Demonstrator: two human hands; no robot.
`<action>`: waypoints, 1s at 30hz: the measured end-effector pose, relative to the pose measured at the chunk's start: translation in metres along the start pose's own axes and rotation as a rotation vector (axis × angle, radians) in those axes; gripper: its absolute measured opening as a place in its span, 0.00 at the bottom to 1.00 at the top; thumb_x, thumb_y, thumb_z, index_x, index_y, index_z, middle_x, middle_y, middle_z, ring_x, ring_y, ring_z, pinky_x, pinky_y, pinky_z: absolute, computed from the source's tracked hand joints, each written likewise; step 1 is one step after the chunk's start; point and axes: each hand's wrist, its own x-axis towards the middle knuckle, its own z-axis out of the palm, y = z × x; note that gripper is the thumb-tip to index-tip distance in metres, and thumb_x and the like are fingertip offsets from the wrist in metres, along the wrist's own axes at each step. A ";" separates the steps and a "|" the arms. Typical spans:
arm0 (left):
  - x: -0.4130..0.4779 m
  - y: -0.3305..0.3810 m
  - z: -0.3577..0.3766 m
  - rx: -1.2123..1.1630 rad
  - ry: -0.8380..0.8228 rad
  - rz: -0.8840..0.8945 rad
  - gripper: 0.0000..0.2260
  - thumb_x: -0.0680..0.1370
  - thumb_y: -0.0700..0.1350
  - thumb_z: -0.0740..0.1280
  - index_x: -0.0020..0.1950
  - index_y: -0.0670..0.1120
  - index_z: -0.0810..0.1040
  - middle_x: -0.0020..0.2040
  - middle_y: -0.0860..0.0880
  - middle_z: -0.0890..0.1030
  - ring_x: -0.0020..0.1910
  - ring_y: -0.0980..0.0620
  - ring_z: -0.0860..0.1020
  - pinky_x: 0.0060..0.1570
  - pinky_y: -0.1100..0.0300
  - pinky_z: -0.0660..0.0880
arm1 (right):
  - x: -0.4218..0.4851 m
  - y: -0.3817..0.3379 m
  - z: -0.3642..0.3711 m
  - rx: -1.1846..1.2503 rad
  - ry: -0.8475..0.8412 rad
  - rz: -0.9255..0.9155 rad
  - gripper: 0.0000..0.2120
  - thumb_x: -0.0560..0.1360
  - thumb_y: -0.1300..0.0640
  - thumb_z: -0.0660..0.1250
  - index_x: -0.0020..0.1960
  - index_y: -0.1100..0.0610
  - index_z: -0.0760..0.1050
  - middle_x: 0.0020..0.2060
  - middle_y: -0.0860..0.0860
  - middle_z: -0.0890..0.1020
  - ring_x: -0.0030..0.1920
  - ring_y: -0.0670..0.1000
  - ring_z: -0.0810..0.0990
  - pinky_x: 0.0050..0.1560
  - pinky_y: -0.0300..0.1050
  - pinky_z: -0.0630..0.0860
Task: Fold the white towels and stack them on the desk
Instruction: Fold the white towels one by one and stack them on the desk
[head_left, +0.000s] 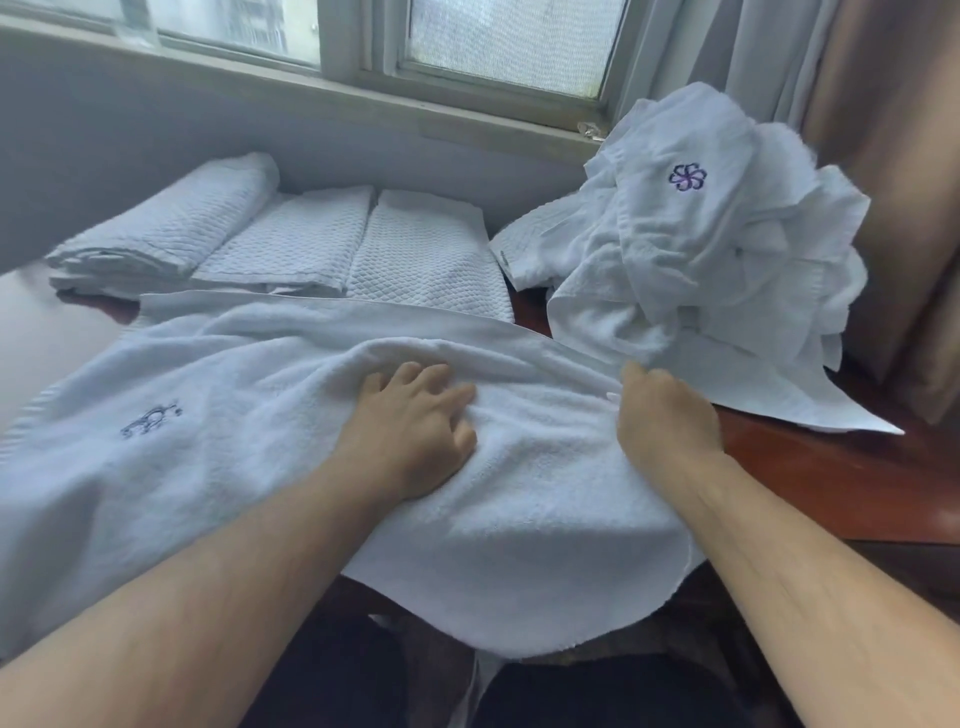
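The embroidered towel (260, 457) lies crosswise on the bench (831, 483). Left hand (410, 415) presses it, fingers (434, 375) relaxed; right hand (667, 415) seemingly pinches its right edge

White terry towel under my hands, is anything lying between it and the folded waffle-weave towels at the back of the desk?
Nothing visible does. The far edge of the spread white terry towel reaches the three folded white waffle-weave towels; the crumpled pile of white towels sits off to the right.
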 end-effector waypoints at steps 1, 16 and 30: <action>-0.001 0.000 0.000 -0.006 -0.006 0.006 0.28 0.75 0.60 0.46 0.74 0.61 0.66 0.76 0.53 0.66 0.73 0.49 0.62 0.67 0.45 0.59 | 0.002 0.005 0.002 0.030 0.041 0.035 0.09 0.80 0.63 0.58 0.59 0.58 0.70 0.50 0.57 0.79 0.46 0.59 0.75 0.42 0.50 0.69; -0.005 0.018 0.002 0.008 -0.006 -0.116 0.29 0.75 0.62 0.50 0.76 0.58 0.64 0.75 0.49 0.64 0.71 0.45 0.61 0.68 0.44 0.58 | -0.029 -0.054 0.002 0.259 -0.367 0.257 0.28 0.80 0.47 0.51 0.76 0.61 0.63 0.76 0.65 0.61 0.76 0.66 0.58 0.74 0.60 0.58; 0.005 0.005 -0.037 -0.130 0.058 -0.123 0.27 0.75 0.66 0.63 0.69 0.54 0.73 0.68 0.49 0.72 0.66 0.45 0.70 0.63 0.49 0.70 | -0.023 -0.056 0.008 0.495 -0.150 0.100 0.18 0.80 0.50 0.54 0.61 0.57 0.77 0.64 0.56 0.77 0.63 0.59 0.72 0.65 0.53 0.69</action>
